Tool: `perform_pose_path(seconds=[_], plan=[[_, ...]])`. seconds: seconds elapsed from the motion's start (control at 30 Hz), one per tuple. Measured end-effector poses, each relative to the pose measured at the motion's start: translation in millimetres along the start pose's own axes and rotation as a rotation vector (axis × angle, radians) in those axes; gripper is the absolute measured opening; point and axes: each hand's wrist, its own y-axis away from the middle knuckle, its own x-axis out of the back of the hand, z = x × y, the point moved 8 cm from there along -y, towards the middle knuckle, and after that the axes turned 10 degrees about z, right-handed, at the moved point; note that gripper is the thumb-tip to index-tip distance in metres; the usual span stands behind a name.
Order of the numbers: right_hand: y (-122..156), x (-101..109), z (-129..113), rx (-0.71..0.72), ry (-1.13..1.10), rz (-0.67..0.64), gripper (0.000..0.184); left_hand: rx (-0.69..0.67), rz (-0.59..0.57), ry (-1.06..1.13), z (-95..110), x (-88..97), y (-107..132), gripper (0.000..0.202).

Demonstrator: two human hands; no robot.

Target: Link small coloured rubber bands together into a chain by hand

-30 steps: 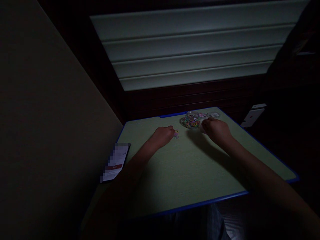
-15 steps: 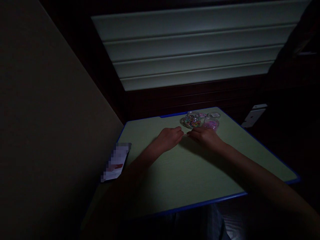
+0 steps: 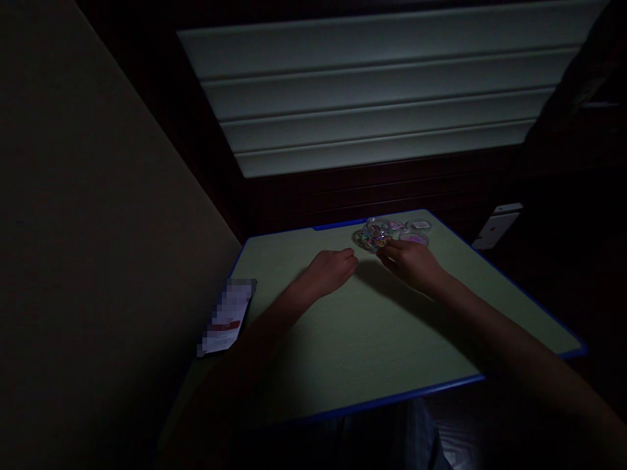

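My left hand hovers above the middle of the table, thumb and fingers pinched together; whatever is between them is too small and dark to make out. To its right, my right hand has bent fingers that look slightly apart, with nothing visible in them. Its fingertips are close to the near edge of a clear divided container of small multicoloured pieces. Partly behind the right hand stands a round clear tub of pink and purple bits.
A clear lid with a label and a small pink packet lie at the far edge of the pale green, blue-edged table. At left rests a phone-like slab, partly pixelated. A white device stands beyond the right edge.
My right hand has moved right, away from my left hand and nearer the containers. The thin pale strand that showed between the hands no longer shows. My left hand has stayed in place.
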Motion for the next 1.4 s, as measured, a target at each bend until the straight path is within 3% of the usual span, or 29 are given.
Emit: perform_pose_path(seconds=[0.2,0.37,0.63,0.93,1.23,1.4], plan=[[5,14,62,-0.298,0.311,-0.014,0.031,0.04,-0.059,0.01,-13,-8.7,3,0.032],[13,12,85,-0.428,0.4,-0.088,0.032,0.098,-0.105,0.025,-25,-18.1,7,0.029],[12,14,84,-0.418,0.384,-0.076,0.033,0.139,-0.17,0.047,-31,-23.9,8,0.03],[9,18,73,-0.386,0.318,-0.037,0.035,0.107,-0.144,0.065,-28,-27.4,11,0.028],[8,18,73,-0.398,0.301,-0.038,0.036,0.1,-0.175,0.018,-21,-44.9,12,0.028],[7,16,70,-0.389,0.27,-0.054,0.035,0.114,-0.161,-0.005,-25,-38.1,11,0.026]])
